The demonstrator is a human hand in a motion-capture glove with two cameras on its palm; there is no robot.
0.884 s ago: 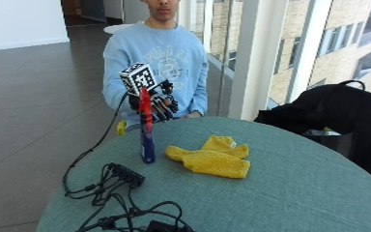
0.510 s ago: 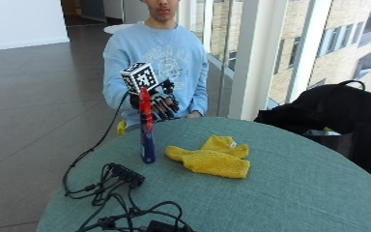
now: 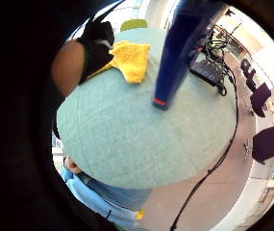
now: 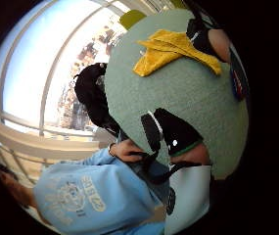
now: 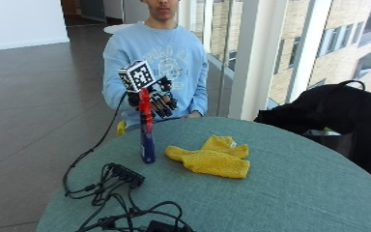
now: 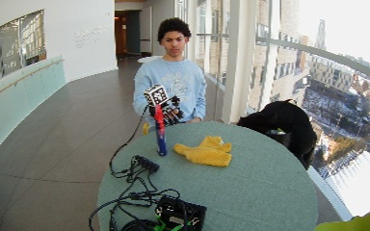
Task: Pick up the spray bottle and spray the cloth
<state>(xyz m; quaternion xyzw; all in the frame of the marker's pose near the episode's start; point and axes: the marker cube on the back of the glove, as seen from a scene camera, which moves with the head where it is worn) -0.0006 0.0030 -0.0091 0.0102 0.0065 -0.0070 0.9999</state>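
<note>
the gloved right hand (image 5: 154, 100) is up at the red top of the spray bottle (image 5: 147, 140), which stands upright on the round green table (image 5: 314, 193) near its edge. from here i can't honestly tell whether the fingers have wrapped the red head or are only spread just behind it. the yellow cloth (image 5: 212, 155) lies crumpled a little way beside the bottle. the bottle is tall and thin on a small base, so a sideways nudge from the glove before the grip is set could tip it toward the black cables (image 5: 118, 176) or off the rim. if the nozzle points the wrong way once lifted, the spray would wet the tabletop and miss the cloth.
</note>
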